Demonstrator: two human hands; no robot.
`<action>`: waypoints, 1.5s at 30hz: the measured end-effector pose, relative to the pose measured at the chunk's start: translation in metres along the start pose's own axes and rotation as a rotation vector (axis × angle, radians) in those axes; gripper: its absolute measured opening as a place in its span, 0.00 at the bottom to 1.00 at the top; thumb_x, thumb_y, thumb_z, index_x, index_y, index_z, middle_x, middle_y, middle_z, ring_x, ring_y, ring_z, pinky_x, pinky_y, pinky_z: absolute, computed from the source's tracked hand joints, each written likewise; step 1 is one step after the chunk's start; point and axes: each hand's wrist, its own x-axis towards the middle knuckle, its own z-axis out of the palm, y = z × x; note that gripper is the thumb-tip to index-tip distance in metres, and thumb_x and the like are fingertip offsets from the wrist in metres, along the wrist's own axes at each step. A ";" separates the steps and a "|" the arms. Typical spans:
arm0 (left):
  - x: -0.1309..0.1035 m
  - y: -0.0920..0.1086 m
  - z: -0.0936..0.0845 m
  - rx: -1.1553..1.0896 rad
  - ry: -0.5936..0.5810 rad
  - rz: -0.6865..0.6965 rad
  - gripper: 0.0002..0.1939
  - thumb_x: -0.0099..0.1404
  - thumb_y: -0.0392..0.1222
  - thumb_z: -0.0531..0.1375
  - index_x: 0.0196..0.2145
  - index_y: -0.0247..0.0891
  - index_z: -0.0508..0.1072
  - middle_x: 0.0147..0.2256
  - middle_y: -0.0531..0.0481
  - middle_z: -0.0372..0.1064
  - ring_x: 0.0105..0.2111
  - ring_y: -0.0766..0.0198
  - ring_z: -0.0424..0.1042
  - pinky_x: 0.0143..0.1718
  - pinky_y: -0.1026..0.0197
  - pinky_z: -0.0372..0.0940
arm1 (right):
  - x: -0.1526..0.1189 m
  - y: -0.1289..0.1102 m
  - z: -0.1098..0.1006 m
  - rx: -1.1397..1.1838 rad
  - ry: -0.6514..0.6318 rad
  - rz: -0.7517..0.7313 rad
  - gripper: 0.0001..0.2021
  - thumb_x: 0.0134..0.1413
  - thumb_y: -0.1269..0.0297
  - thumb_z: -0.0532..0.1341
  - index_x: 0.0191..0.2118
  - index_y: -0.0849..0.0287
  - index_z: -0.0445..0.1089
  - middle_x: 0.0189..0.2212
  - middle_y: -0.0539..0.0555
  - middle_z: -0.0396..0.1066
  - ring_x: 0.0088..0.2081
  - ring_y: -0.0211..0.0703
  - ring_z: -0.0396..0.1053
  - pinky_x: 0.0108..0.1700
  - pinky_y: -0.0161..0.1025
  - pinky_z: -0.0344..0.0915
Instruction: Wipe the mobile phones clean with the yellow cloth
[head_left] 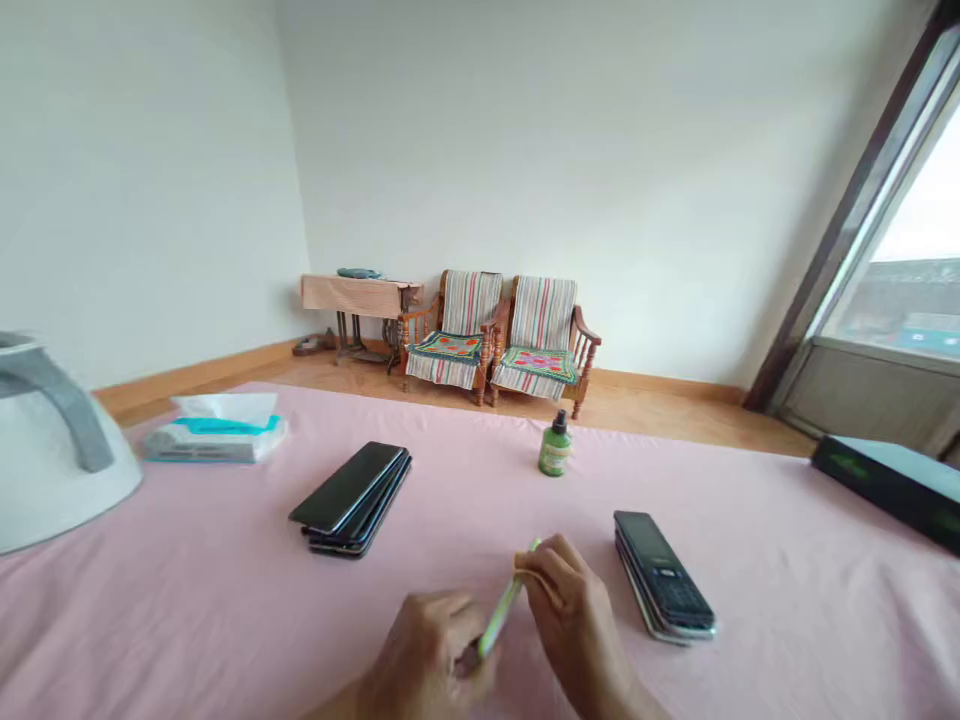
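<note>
Between my two hands, above the pink cloth (465, 500), a thin yellow-green item (501, 612) runs at a slant. My left hand (435, 645) is closed around its lower end, with the fingers slightly blurred; something dark shows at the fingertips. The fingers of my right hand (570, 610) pinch its upper end. To the right of my right hand lies a stack of phones (660, 575), a keypad phone on top. Another stack of dark phones (352, 495) sits to the left, beyond my left hand. A green bottle (555, 448) with a black top stands upright farther back.
A white kettle-like container (60, 450) with a grey handle stands at the left edge, near a tissue pack (217, 432). A black box (889, 490) lies at the right edge. Two chairs (536, 340) and a small covered table (352, 293) stand by the wall.
</note>
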 end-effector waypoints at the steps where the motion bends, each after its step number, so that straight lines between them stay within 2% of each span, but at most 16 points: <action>1: 0.001 -0.001 -0.001 -0.004 -0.001 0.009 0.10 0.56 0.31 0.54 0.20 0.38 0.57 0.19 0.57 0.59 0.19 0.70 0.60 0.22 0.64 0.47 | 0.002 0.003 -0.001 -0.008 0.021 0.015 0.10 0.59 0.71 0.52 0.33 0.58 0.70 0.30 0.52 0.65 0.32 0.39 0.66 0.35 0.34 0.60; 7: 0.004 -0.003 -0.005 0.004 -0.005 0.026 0.12 0.58 0.33 0.56 0.20 0.38 0.59 0.19 0.57 0.60 0.20 0.70 0.62 0.23 0.65 0.48 | 0.017 0.023 -0.009 -0.035 0.154 0.105 0.08 0.57 0.70 0.55 0.33 0.60 0.71 0.30 0.53 0.67 0.33 0.41 0.67 0.36 0.35 0.61; 11: 0.005 0.000 -0.007 -0.016 -0.025 0.007 0.12 0.56 0.33 0.58 0.20 0.38 0.59 0.19 0.57 0.60 0.20 0.70 0.61 0.23 0.64 0.48 | 0.012 0.022 -0.008 -0.034 0.128 0.009 0.09 0.58 0.71 0.53 0.35 0.59 0.71 0.31 0.53 0.67 0.33 0.41 0.67 0.36 0.34 0.62; 15: 0.009 0.000 -0.013 -0.148 -0.073 -0.033 0.11 0.54 0.32 0.60 0.21 0.37 0.60 0.20 0.58 0.58 0.22 0.69 0.60 0.24 0.66 0.51 | 0.002 0.011 -0.004 -0.053 0.101 -0.059 0.10 0.57 0.74 0.53 0.37 0.58 0.72 0.31 0.53 0.66 0.33 0.40 0.66 0.36 0.34 0.62; 18: 0.013 -0.006 -0.019 -0.366 -0.106 -0.043 0.09 0.53 0.34 0.65 0.28 0.37 0.66 0.26 0.56 0.62 0.26 0.68 0.63 0.27 0.67 0.56 | 0.001 0.009 -0.003 -0.076 0.103 -0.063 0.10 0.56 0.75 0.54 0.36 0.58 0.72 0.31 0.53 0.66 0.33 0.40 0.66 0.36 0.34 0.62; 20: 0.014 -0.011 -0.023 -0.510 -0.122 -0.013 0.14 0.53 0.39 0.67 0.35 0.37 0.68 0.30 0.53 0.64 0.29 0.66 0.65 0.30 0.66 0.61 | 0.003 0.011 -0.003 -0.084 0.104 -0.065 0.10 0.56 0.75 0.54 0.36 0.58 0.72 0.31 0.53 0.66 0.33 0.40 0.67 0.36 0.34 0.62; 24: 0.013 -0.017 -0.024 -0.635 -0.114 0.064 0.17 0.56 0.42 0.67 0.41 0.36 0.70 0.34 0.50 0.67 0.32 0.64 0.68 0.36 0.63 0.65 | 0.003 0.011 -0.004 -0.089 0.112 -0.071 0.10 0.55 0.75 0.54 0.35 0.59 0.72 0.31 0.53 0.66 0.33 0.40 0.67 0.36 0.34 0.62; 30: 0.010 -0.011 -0.018 -0.571 -0.104 0.138 0.15 0.57 0.31 0.63 0.43 0.36 0.69 0.38 0.47 0.67 0.34 0.63 0.68 0.36 0.64 0.65 | -0.011 -0.005 0.002 -0.037 0.058 -0.060 0.09 0.54 0.76 0.54 0.32 0.58 0.70 0.30 0.51 0.65 0.31 0.38 0.66 0.33 0.32 0.61; 33: 0.009 -0.008 -0.015 -0.491 -0.062 0.140 0.16 0.54 0.26 0.59 0.41 0.36 0.68 0.35 0.49 0.65 0.33 0.64 0.68 0.35 0.65 0.64 | -0.007 0.000 0.003 -0.047 0.087 -0.048 0.09 0.53 0.76 0.55 0.33 0.58 0.70 0.30 0.51 0.66 0.32 0.38 0.67 0.34 0.32 0.61; 36: 0.007 -0.008 -0.013 -0.466 -0.042 0.139 0.17 0.53 0.25 0.58 0.41 0.36 0.67 0.33 0.50 0.64 0.31 0.65 0.67 0.35 0.65 0.65 | 0.007 0.015 -0.002 -0.101 0.188 0.006 0.08 0.53 0.74 0.55 0.33 0.59 0.71 0.30 0.53 0.67 0.33 0.40 0.68 0.36 0.34 0.62; 39: 0.007 -0.008 -0.013 -0.471 -0.044 0.143 0.19 0.53 0.25 0.58 0.42 0.36 0.66 0.34 0.49 0.64 0.31 0.66 0.67 0.34 0.65 0.65 | 0.016 0.026 -0.007 -0.100 0.209 0.041 0.08 0.54 0.72 0.55 0.33 0.60 0.72 0.30 0.53 0.68 0.33 0.41 0.68 0.36 0.35 0.62; 45: 0.009 -0.004 -0.015 -0.436 -0.053 0.131 0.17 0.51 0.24 0.57 0.39 0.37 0.67 0.31 0.51 0.63 0.30 0.66 0.66 0.32 0.66 0.63 | 0.003 0.012 -0.004 -0.052 0.132 -0.028 0.09 0.55 0.73 0.54 0.34 0.59 0.72 0.29 0.52 0.66 0.32 0.39 0.67 0.34 0.33 0.62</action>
